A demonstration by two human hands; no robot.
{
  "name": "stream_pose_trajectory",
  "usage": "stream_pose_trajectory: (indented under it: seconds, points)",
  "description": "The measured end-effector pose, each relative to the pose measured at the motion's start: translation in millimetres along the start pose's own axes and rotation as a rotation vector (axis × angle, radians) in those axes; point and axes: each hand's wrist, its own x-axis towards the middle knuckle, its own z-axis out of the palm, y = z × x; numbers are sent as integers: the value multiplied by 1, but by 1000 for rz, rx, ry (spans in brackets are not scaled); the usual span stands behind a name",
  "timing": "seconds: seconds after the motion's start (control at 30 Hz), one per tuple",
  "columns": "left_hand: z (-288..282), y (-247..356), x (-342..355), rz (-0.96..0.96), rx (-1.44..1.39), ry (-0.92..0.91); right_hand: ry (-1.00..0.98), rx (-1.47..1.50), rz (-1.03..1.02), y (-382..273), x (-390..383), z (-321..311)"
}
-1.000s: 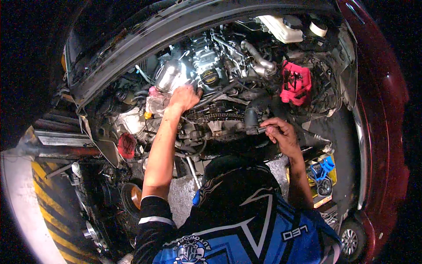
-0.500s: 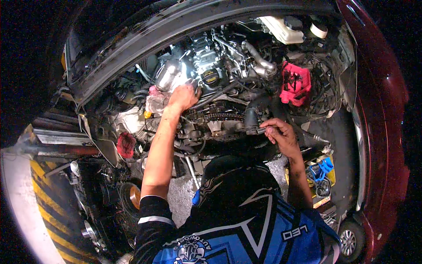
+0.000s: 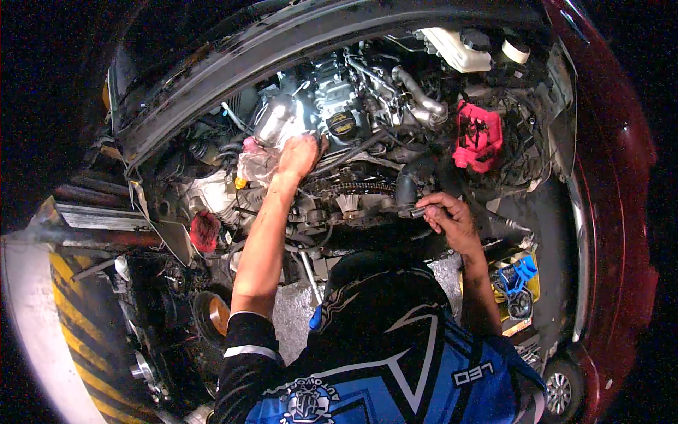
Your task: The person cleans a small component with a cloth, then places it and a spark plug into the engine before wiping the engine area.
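My left hand (image 3: 299, 157) reaches over the front of the car engine (image 3: 334, 92), its fingers curled down beside the black oil filler cap (image 3: 342, 125). What those fingers grip is hidden, and bright light washes out the spot. Just above lies a shiny metal cover (image 3: 274, 121). My right hand (image 3: 452, 220) pinches a short dark metal cylinder (image 3: 418, 211), possibly a socket, between thumb and fingers. It is held next to the open end of a black rubber hose (image 3: 406, 191). A timing chain (image 3: 357, 189) runs between my two hands.
A red plastic tray (image 3: 479, 138) sits at the right of the engine bay, a red rag (image 3: 205, 231) at the left. A white reservoir (image 3: 462, 55) stands at the back. A yellow box (image 3: 524, 297) with blue items is low on the right. A blue-handled tool (image 3: 311, 283) leans near my body.
The whole view has shifted slightly. My left hand stays by the oil cap with little movement. My right hand still holds the dark cylinder, its angle slightly altered.
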Motion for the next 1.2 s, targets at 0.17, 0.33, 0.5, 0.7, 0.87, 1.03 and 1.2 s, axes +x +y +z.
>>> stream_pose_trajectory:
  seconds: [0.17,0.33,0.5,0.7,0.87,1.03,1.2]
  points:
    - [-26,20,-3,-109,-80,-29,18,8,-1,3,-1,-6]
    - [-15,2,-1,19,0,-82,-10,11,-17,1,0,-3]
    - [-10,0,-1,85,9,-25,-23,13,-11,-1,2,-1]
    - [-20,2,8,-20,-243,391,-11,-14,0,-1,5,2]
    - [-22,0,-10,-26,-447,342,-50,2,-9,1,6,4]
    - [-34,15,-48,-256,-1091,327,-57,52,-28,2,8,8]
    - [-52,40,-104,-167,-1494,453,-85,309,5,-11,21,35]
